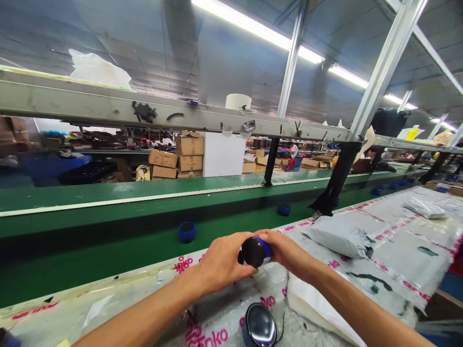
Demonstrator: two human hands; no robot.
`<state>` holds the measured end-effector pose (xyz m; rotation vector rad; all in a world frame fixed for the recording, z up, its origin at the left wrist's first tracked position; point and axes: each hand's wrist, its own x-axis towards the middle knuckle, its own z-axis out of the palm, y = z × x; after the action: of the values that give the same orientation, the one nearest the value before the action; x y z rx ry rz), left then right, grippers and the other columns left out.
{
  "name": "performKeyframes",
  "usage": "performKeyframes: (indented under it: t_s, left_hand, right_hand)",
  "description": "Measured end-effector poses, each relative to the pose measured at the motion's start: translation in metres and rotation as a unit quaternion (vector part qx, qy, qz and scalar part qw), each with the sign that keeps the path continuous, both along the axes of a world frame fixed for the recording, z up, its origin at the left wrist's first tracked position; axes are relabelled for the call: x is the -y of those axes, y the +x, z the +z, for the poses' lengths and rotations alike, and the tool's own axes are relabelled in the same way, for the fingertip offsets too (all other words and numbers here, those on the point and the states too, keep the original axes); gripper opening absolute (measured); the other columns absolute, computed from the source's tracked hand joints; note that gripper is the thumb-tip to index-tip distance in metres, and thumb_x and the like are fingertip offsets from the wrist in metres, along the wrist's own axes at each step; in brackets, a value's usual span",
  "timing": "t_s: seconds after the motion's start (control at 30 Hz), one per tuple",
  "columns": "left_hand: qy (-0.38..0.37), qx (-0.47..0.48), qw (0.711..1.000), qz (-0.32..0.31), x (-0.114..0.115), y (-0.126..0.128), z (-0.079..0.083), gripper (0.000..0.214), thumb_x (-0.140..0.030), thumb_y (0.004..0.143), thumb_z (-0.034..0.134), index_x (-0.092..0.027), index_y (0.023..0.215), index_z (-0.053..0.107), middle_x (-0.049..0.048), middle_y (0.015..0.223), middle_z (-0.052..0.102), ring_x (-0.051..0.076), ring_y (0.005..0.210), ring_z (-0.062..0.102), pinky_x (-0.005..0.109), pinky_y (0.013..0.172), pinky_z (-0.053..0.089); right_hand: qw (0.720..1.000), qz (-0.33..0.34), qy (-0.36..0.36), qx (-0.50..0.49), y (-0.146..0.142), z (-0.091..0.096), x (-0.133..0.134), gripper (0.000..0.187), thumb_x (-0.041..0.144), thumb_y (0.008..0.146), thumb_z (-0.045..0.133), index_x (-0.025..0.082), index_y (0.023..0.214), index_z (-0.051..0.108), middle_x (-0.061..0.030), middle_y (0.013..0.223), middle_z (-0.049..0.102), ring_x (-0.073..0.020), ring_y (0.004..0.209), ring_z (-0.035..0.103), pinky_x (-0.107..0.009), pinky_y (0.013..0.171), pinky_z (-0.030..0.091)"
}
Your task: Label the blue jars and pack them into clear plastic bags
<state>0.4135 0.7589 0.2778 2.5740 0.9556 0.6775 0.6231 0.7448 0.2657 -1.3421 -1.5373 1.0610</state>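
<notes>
Both my hands grip a short round part with a black end face and a blue shell (256, 252), held above the near edge of the table. My left hand (220, 260) wraps its left side, thumb below and fingers over the top. On its right side my right hand (285, 250) has its fingers closed, some hidden behind the part. Below them on the table lies another blue round part (260, 325) with a shiny black face and a thin dark wire beside it.
Blue cylindrical parts (187, 232) stand on the green conveyor belt (144, 241), with several more farther right. Printed plastic sheeting (224, 308) covers the table. A grey plastic bag (338, 236) lies to the right. Overhead runs a metal rail (202, 115), held by uprights wrapped in black.
</notes>
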Motion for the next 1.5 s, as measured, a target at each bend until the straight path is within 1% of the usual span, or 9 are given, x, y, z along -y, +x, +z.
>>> performKeyframes:
  t_s: [0.17, 0.23, 0.3, 0.37, 0.5, 0.73, 1.0, 1.17, 1.5]
  left_hand:
    - [0.022, -0.087, 0.993, 0.075, -0.011, 0.033, -0.006, 0.035, -0.039, 0.072, 0.070, -0.016, 0.097, 0.069, 0.0118, 0.096, 0.075, 0.034, 0.094, 0.070, 0.048, 0.093, 0.049]
    - [0.018, -0.123, 0.988, 0.088, -0.017, 0.048, -0.011, 0.038, -0.044, 0.070, 0.070, -0.013, 0.091, 0.071, 0.0175, 0.095, 0.075, 0.039, 0.095, 0.070, 0.054, 0.098, 0.045]
    - [0.007, -0.158, 0.983, 0.089, -0.023, 0.062, -0.017, 0.041, -0.047, 0.068, 0.071, -0.010, 0.086, 0.072, 0.0217, 0.094, 0.075, 0.041, 0.094, 0.070, 0.057, 0.100, 0.044]
    - [-0.005, -0.184, 0.979, 0.089, -0.027, 0.071, -0.022, 0.042, -0.049, 0.071, 0.069, -0.010, 0.084, 0.074, 0.0229, 0.093, 0.075, 0.041, 0.092, 0.071, 0.057, 0.098, 0.046]
    - [-0.012, -0.201, 0.976, 0.084, -0.028, 0.072, -0.026, 0.058, -0.066, 0.075, 0.064, -0.012, 0.095, 0.073, 0.0211, 0.100, 0.075, 0.039, 0.095, 0.071, 0.052, 0.090, 0.052]
    - [0.060, -0.178, 0.977, 0.101, -0.031, 0.004, -0.010, 0.053, -0.063, 0.091, 0.051, -0.021, 0.119, 0.064, 0.0098, 0.123, 0.067, 0.030, 0.117, 0.061, 0.043, 0.102, 0.047]
    - [-0.008, -0.238, 0.953, 0.189, -0.101, -0.131, -0.022, 0.059, -0.037, 0.088, 0.071, -0.018, 0.139, 0.049, 0.0139, 0.140, 0.053, 0.031, 0.121, 0.057, 0.050, 0.099, 0.050]
    - [-0.016, -0.240, 0.952, 0.189, -0.105, -0.148, -0.031, 0.043, -0.040, 0.092, 0.066, -0.017, 0.128, 0.056, 0.0094, 0.122, 0.062, 0.024, 0.102, 0.064, 0.045, 0.090, 0.054]
    - [-0.009, -0.261, 0.951, 0.167, -0.067, -0.161, -0.024, 0.059, -0.031, 0.070, 0.071, -0.025, 0.127, 0.054, 0.0071, 0.115, 0.060, 0.027, 0.098, 0.065, 0.037, 0.085, 0.052]
  right_hand:
    - [0.969, -0.119, 0.126, 0.174, 0.009, 0.012, 0.034, 0.036, 0.056, 0.091, 0.049, 0.023, 0.087, 0.063, -0.0063, 0.091, 0.069, -0.0256, 0.088, 0.061, -0.039, 0.080, 0.047]
    - [0.947, -0.061, 0.123, 0.292, 0.003, 0.012, 0.062, 0.040, 0.055, 0.095, 0.046, 0.023, 0.081, 0.064, -0.0044, 0.079, 0.068, -0.0233, 0.075, 0.061, -0.037, 0.070, 0.046]
    - [0.932, 0.035, 0.075, 0.353, -0.010, 0.007, 0.086, 0.035, 0.051, 0.085, 0.066, 0.024, 0.106, 0.068, -0.0069, 0.103, 0.073, -0.0282, 0.092, 0.065, -0.039, 0.080, 0.050]
    - [0.911, 0.112, 0.025, 0.397, -0.025, -0.003, 0.100, 0.067, 0.038, 0.071, 0.080, 0.022, 0.132, 0.060, -0.0122, 0.131, 0.065, -0.0367, 0.115, 0.060, -0.046, 0.095, 0.049]
    - [0.902, 0.141, -0.015, 0.407, -0.038, -0.019, 0.099, 0.071, 0.019, 0.069, 0.069, 0.018, 0.139, 0.055, -0.0147, 0.132, 0.063, -0.0363, 0.119, 0.060, -0.048, 0.099, 0.049]
    - [0.900, 0.074, 0.028, 0.429, -0.021, -0.027, 0.073, 0.057, 0.013, 0.064, 0.058, 0.017, 0.121, 0.059, -0.0139, 0.119, 0.063, -0.0311, 0.108, 0.062, -0.042, 0.091, 0.049]
    - [0.893, 0.113, 0.028, 0.435, -0.015, -0.026, 0.058, 0.037, 0.022, 0.073, 0.058, 0.025, 0.109, 0.062, -0.0065, 0.104, 0.065, -0.0277, 0.093, 0.065, -0.036, 0.078, 0.044]
    - [0.875, 0.116, 0.020, 0.469, -0.018, -0.024, 0.054, 0.019, 0.024, 0.074, 0.056, 0.022, 0.091, 0.061, -0.0067, 0.095, 0.064, -0.0264, 0.085, 0.063, -0.036, 0.074, 0.042]
    - [0.901, 0.109, 0.061, 0.415, -0.012, -0.025, 0.068, 0.045, 0.021, 0.078, 0.056, 0.029, 0.122, 0.061, -0.0053, 0.122, 0.064, -0.0264, 0.107, 0.064, -0.034, 0.090, 0.047]
